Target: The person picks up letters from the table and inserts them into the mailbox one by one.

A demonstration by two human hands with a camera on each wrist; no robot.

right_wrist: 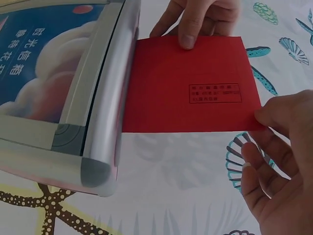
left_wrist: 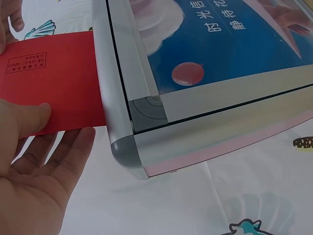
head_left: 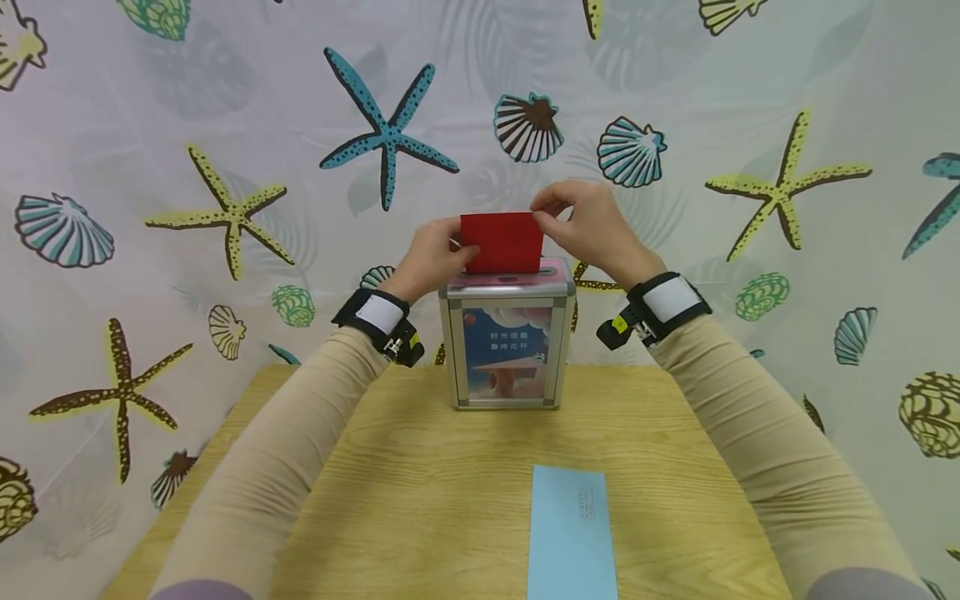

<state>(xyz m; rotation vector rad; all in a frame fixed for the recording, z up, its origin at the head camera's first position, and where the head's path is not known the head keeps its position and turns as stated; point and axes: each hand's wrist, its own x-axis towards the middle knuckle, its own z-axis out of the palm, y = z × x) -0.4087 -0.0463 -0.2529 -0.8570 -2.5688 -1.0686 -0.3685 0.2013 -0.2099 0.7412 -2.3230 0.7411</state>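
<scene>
A red envelope point(head_left: 504, 243) stands upright over the top of a metal-framed box point(head_left: 507, 350), its lower edge right at the slot in the pink lid point(head_left: 551, 273). My left hand point(head_left: 437, 257) pinches the envelope's left edge, thumb on the near face and fingers behind. With thumb and fingertips, my right hand point(head_left: 588, 225) pinches its upper right corner. In the right wrist view, a small printed block shows on the red envelope point(right_wrist: 190, 63). Flat on the table in front lies a light blue envelope point(head_left: 572, 533), untouched by either hand.
The box stands on a wooden table point(head_left: 420, 500) near its back edge, with a blue picture and white characters on its front. Behind hangs a white curtain point(head_left: 480, 50) printed with starfish and shells. Both wrists wear strapped cameras.
</scene>
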